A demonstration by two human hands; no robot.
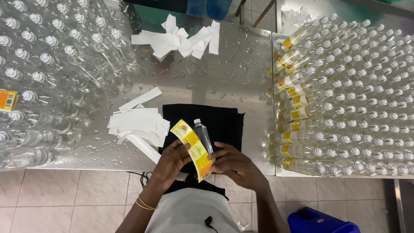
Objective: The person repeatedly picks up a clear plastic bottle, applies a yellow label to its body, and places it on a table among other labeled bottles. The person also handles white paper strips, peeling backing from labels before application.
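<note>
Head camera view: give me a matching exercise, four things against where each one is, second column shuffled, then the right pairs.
Things:
1. yellow label
2. black cloth
3. labelled bottles
4. unlabelled bottles

Places:
A. crowded on the table's left side
B. spread flat at the table's middle, under the hands
C. packed in rows on the right
D. held in both hands against a clear bottle

Pairs: 1-D, 2-B, 3-C, 4-A. The left hand and right hand both grip the label.
</note>
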